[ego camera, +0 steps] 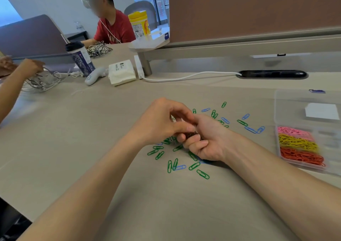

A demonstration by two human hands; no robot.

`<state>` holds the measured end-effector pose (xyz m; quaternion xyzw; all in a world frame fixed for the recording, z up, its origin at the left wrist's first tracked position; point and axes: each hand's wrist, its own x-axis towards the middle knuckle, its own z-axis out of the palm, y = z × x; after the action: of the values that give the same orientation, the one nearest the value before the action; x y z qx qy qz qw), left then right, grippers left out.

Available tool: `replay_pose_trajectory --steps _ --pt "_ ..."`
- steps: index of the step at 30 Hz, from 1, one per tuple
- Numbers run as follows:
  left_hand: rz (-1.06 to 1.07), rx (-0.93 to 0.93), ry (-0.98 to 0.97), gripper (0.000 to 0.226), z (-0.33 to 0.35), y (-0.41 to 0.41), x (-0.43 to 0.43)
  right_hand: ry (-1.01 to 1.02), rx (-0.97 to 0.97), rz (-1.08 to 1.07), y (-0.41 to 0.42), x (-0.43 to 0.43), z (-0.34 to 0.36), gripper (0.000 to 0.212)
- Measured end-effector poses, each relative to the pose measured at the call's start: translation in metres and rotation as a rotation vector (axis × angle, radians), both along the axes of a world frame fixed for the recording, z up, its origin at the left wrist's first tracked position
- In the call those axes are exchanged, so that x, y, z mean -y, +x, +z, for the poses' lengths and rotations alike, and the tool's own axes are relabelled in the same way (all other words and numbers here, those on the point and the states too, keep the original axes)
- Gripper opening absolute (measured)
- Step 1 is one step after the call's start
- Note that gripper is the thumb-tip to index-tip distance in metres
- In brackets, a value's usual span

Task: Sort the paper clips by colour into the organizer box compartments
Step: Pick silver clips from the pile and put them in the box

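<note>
1. While right hand (204, 139) curls round a small dark bundle (191, 134), likely clips, left hand (162, 122) pinches at it, mid-tabletop.
2. Loose green wire paper clips (203, 174) and blue wire paper clips (250, 130) lie scattered around; clear plastic organizer box (330, 144) at right edge.
3. Risk: bundle slips, remixes with scatter.

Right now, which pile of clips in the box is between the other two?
The yellow paper clips, lying between the pink paper clips and the red paper clips in the organizer box.

A lidded cup (80, 58) stands near a tissue pack (121, 72).
</note>
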<state>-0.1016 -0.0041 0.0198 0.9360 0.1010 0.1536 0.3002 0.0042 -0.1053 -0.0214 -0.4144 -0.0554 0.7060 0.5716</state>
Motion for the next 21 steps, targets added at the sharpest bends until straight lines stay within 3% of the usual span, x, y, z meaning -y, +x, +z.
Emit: replay_pose_trajectory --steps 3,10,21 --pt "0.098 0.095 0.034 0.007 -0.001 -0.004 -0.015 -0.033 0.003 -0.084 0.003 -0.002 -0.003 0.039" --pt "0.033 -0.234 0.203 0.013 -0.034 -0.016 -0.044 -0.029 -0.033 -0.247 0.011 -0.005 -0.004 0.042" --pt "0.017 -0.424 0.273 0.010 -0.031 -0.009 -0.042 -0.018 -0.043 -0.245 0.013 -0.004 -0.007 0.036"
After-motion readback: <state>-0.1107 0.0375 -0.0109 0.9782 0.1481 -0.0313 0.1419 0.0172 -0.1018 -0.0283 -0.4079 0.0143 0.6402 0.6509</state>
